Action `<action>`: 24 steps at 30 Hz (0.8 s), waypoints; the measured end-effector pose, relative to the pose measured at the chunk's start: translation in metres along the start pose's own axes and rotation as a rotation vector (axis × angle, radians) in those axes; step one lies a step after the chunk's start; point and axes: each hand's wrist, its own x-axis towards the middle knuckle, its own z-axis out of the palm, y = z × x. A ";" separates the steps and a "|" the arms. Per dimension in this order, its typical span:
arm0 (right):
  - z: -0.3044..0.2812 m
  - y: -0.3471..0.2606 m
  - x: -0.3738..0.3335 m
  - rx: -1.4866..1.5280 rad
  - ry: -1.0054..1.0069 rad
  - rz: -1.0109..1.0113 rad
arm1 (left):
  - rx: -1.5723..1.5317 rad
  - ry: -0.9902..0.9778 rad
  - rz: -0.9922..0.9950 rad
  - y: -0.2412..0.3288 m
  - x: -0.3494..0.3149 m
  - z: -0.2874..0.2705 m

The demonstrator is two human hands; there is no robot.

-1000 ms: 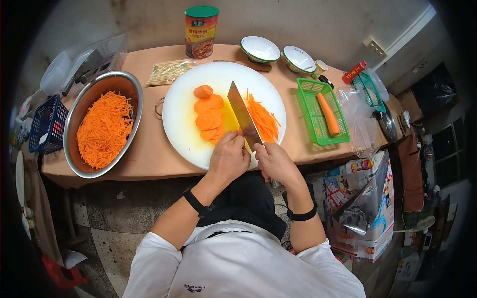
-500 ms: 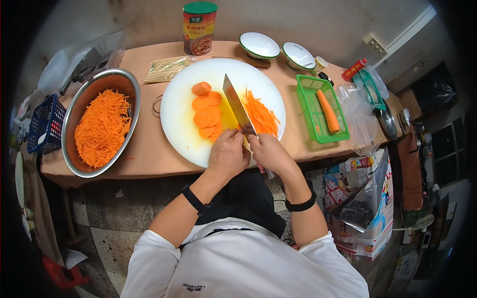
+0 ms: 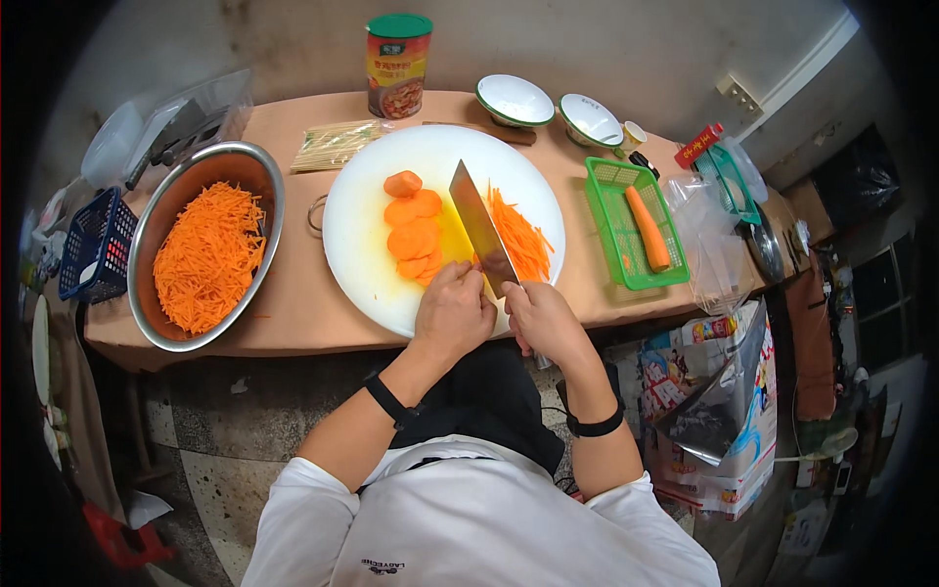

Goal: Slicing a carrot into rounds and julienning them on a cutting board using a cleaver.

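My right hand point(image 3: 541, 318) is closed round the handle of a cleaver point(image 3: 481, 227), whose broad blade points away from me across the round white cutting board point(image 3: 357, 279). Just left of the blade, my left hand point(image 3: 453, 305) has its fingers curled down at the board's near side, with a bit of orange carrot showing at the fingertips. Most of what they press on is hidden. Overlapping carrot slices point(image 3: 414, 238) run in a row left of the blade, with a carrot end piece point(image 3: 402, 184) at the far end. Carrot shreds point(image 3: 520, 238) lie heaped on its right.
At left stands a steel bowl point(image 3: 277, 215) of carrot shreds beside a blue basket point(image 3: 95, 245). A green basket point(image 3: 626, 276) holds a peeled carrot point(image 3: 646, 227) at right. Behind the board are a can point(image 3: 398, 67), packed skewers point(image 3: 335, 147) and two white bowls point(image 3: 514, 100).
The view has shifted slightly, so the table sits a little lower. The cleaver blade stands a little further right of the slices. Both hands keep their holds.
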 end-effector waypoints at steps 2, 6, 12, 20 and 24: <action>-0.001 -0.005 -0.005 0.033 -0.024 0.056 | -0.008 0.050 0.024 0.000 0.000 0.001; 0.000 -0.011 -0.009 0.018 0.002 0.045 | -0.004 0.055 0.024 -0.002 -0.001 0.003; 0.001 -0.013 -0.012 0.017 -0.003 0.063 | -0.009 0.067 0.038 -0.002 -0.001 0.004; 0.002 -0.012 -0.002 -0.060 -0.048 0.116 | 0.016 0.083 0.087 -0.002 -0.001 0.004; 0.004 -0.012 0.009 -0.087 -0.081 0.100 | 0.011 0.084 0.072 -0.001 0.000 0.002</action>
